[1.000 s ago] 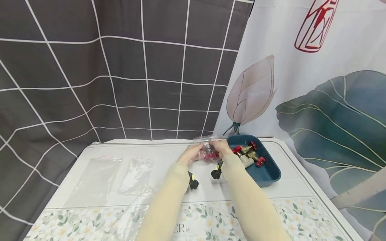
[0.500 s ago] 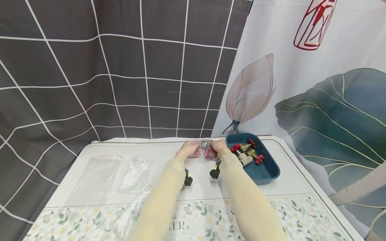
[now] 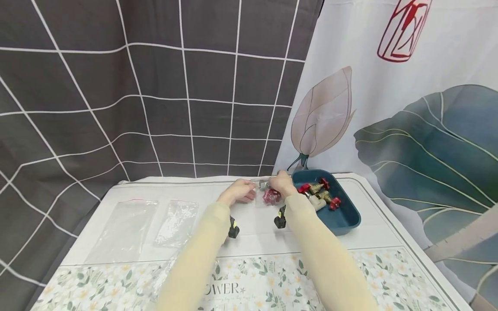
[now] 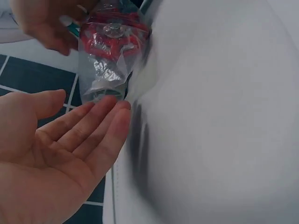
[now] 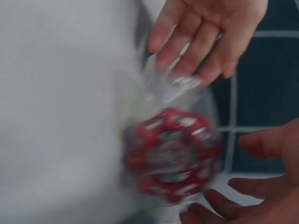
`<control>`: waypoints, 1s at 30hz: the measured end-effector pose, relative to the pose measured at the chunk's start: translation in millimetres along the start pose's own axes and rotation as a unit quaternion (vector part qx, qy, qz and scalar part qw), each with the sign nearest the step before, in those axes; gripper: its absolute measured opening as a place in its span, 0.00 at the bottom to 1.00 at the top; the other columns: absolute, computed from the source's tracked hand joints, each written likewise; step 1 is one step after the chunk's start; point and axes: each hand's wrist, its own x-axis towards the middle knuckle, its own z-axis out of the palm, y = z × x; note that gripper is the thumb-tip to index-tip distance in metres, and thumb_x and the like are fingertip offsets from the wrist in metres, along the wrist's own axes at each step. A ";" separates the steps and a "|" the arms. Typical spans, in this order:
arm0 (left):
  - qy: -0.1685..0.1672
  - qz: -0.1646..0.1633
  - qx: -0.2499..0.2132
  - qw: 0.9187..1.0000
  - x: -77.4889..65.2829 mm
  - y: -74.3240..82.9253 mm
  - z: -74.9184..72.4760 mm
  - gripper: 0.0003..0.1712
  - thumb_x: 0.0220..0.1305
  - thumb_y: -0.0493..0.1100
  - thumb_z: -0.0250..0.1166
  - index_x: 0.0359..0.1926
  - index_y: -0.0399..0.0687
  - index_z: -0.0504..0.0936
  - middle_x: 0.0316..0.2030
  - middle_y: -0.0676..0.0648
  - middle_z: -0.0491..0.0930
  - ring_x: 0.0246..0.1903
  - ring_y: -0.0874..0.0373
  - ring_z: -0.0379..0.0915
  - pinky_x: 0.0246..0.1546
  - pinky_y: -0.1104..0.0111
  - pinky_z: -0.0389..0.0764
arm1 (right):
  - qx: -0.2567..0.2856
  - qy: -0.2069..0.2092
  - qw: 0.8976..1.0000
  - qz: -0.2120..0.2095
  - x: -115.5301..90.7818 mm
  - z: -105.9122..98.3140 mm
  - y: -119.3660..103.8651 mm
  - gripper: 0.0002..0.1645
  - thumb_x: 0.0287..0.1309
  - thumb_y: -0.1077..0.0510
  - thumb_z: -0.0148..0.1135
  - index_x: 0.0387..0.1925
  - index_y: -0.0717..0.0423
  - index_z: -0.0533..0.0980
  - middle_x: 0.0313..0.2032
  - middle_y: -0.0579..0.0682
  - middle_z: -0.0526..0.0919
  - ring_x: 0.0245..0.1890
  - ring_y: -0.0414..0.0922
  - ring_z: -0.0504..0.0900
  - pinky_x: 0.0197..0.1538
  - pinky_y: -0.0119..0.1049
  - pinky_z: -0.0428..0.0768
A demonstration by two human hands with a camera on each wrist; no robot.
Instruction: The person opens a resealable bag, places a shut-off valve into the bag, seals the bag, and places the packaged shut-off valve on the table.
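Note:
A clear plastic bag holding a valve with a red handwheel lies at the back of the table between the hands. In the left wrist view the valve's red handwheel shows through the film. My left hand is just left of the bag, palm turned toward it, fingers nearly straight with their tips at the bag's end. At the bag's right side is my right hand. In the right wrist view that hand has its thumb and fingers spread apart, with fingertips at the bag's edge beside the handwheel.
A blue tray with several brass and white valves with red handles stands close to the right hand. Flat clear bags lie on the left of the table. A dark grid curtain hangs behind.
The left hand has drawn away leftward from the bagged valve, which both hands held between them earlier. The bag now lies on the table. The right hand has shifted slightly and its fingers have loosened.

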 end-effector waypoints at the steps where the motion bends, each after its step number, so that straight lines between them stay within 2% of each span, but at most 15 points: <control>1: -0.002 0.003 0.023 1.000 -2.0 0.0 -3.2 0.23 0.75 0.42 0.50 0.63 0.29 0.70 0.47 0.33 0.81 0.46 0.44 0.81 0.46 0.59 0.83 | -0.008 0.002 1.000 -0.015 -2.3 -0.7 -3.8 0.34 0.63 0.59 0.50 0.69 0.68 0.59 0.65 0.67 0.65 0.64 0.60 0.64 0.66 0.52 0.65; 3: -0.010 0.011 0.069 0.997 -7.8 1.0 -10.0 0.24 0.75 0.43 0.51 0.62 0.30 0.71 0.47 0.34 0.81 0.46 0.44 0.81 0.46 0.59 0.82 | -0.025 0.009 0.999 -0.043 -7.1 -1.8 -11.5 0.35 0.65 0.57 0.51 0.70 0.67 0.58 0.68 0.66 0.62 0.68 0.61 0.59 0.69 0.54 0.59; 5: -0.020 0.020 0.113 0.993 -16.0 2.5 -17.7 0.23 0.75 0.44 0.51 0.61 0.30 0.72 0.47 0.34 0.82 0.47 0.44 0.80 0.48 0.57 0.81 | -0.037 0.013 0.997 -0.061 -12.0 -2.6 -18.4 0.34 0.66 0.55 0.52 0.70 0.64 0.60 0.68 0.64 0.63 0.69 0.61 0.57 0.69 0.55 0.58; 7: -0.035 0.034 0.152 0.987 -24.3 3.5 -26.7 0.23 0.75 0.44 0.51 0.59 0.30 0.74 0.47 0.35 0.82 0.47 0.44 0.80 0.49 0.56 0.80 | -0.043 0.010 0.996 -0.073 -17.1 -3.2 -23.2 0.32 0.67 0.55 0.53 0.68 0.63 0.62 0.66 0.64 0.65 0.68 0.61 0.59 0.68 0.56 0.60; 10: -0.063 0.050 0.165 0.983 -37.6 6.2 -38.8 0.23 0.75 0.44 0.51 0.59 0.30 0.73 0.49 0.34 0.81 0.50 0.42 0.78 0.50 0.52 0.79 | -0.052 0.004 0.994 -0.100 -22.8 -2.4 -26.6 0.27 0.66 0.57 0.54 0.64 0.62 0.68 0.61 0.63 0.72 0.63 0.59 0.66 0.64 0.56 0.66; 14: -0.094 0.073 0.175 0.977 -55.7 9.8 -51.8 0.24 0.76 0.45 0.50 0.61 0.30 0.72 0.51 0.32 0.80 0.52 0.39 0.76 0.48 0.53 0.81 | -0.056 0.000 0.989 -0.135 -33.1 3.8 -29.8 0.21 0.66 0.58 0.55 0.59 0.60 0.74 0.52 0.60 0.79 0.51 0.54 0.76 0.54 0.51 0.75; 16: -0.099 0.084 0.183 0.975 -65.2 10.4 -57.6 0.24 0.76 0.45 0.50 0.61 0.31 0.72 0.51 0.32 0.79 0.52 0.38 0.76 0.47 0.56 0.82 | -0.050 -0.007 0.989 -0.142 -40.3 8.6 -32.1 0.20 0.66 0.58 0.56 0.57 0.59 0.75 0.49 0.59 0.81 0.41 0.54 0.80 0.44 0.46 0.80; 18: -0.103 0.095 0.198 0.970 -74.2 9.3 -63.4 0.22 0.76 0.44 0.50 0.60 0.32 0.73 0.50 0.33 0.79 0.51 0.39 0.77 0.44 0.59 0.82 | -0.046 -0.014 0.988 -0.149 -48.5 12.9 -34.5 0.19 0.66 0.57 0.57 0.57 0.58 0.75 0.47 0.58 0.81 0.30 0.52 0.81 0.33 0.43 0.80; 20: -0.102 0.104 0.210 0.967 -84.1 6.8 -68.4 0.21 0.75 0.43 0.51 0.59 0.32 0.74 0.50 0.34 0.79 0.50 0.41 0.77 0.43 0.60 0.83 | -0.042 -0.020 0.986 -0.159 -57.1 16.6 -36.4 0.19 0.66 0.56 0.58 0.56 0.57 0.76 0.46 0.57 0.81 0.27 0.51 0.80 0.29 0.40 0.78; 21: -0.101 0.107 0.216 0.965 -89.3 4.8 -70.8 0.21 0.74 0.42 0.51 0.59 0.32 0.74 0.50 0.34 0.79 0.49 0.42 0.78 0.42 0.60 0.83 | -0.038 -0.024 0.986 -0.162 -60.8 18.4 -36.8 0.19 0.66 0.55 0.58 0.56 0.57 0.76 0.45 0.57 0.81 0.27 0.51 0.80 0.29 0.41 0.79; 23: -0.101 0.115 0.240 0.959 -100.7 0.1 -75.2 0.21 0.74 0.42 0.52 0.59 0.32 0.75 0.51 0.36 0.79 0.48 0.45 0.78 0.43 0.59 0.83 | -0.036 -0.026 0.984 -0.173 -68.5 21.9 -37.3 0.20 0.66 0.55 0.59 0.56 0.57 0.76 0.45 0.55 0.81 0.33 0.48 0.80 0.34 0.42 0.79; 26: -0.091 0.121 0.278 0.949 -119.6 -7.2 -80.6 0.21 0.73 0.45 0.54 0.58 0.33 0.76 0.52 0.38 0.80 0.49 0.46 0.78 0.49 0.55 0.80 | -0.028 -0.025 0.982 -0.185 -79.3 27.1 -37.5 0.19 0.66 0.55 0.59 0.55 0.56 0.77 0.44 0.54 0.82 0.40 0.49 0.80 0.41 0.44 0.79; 30: -0.058 0.121 0.325 0.936 -144.5 -17.1 -86.3 0.21 0.71 0.45 0.58 0.57 0.36 0.77 0.50 0.41 0.81 0.50 0.45 0.77 0.54 0.51 0.76 | -0.012 -0.036 0.980 -0.196 -93.4 34.3 -36.1 0.17 0.66 0.55 0.58 0.54 0.56 0.78 0.44 0.54 0.82 0.42 0.50 0.80 0.41 0.45 0.80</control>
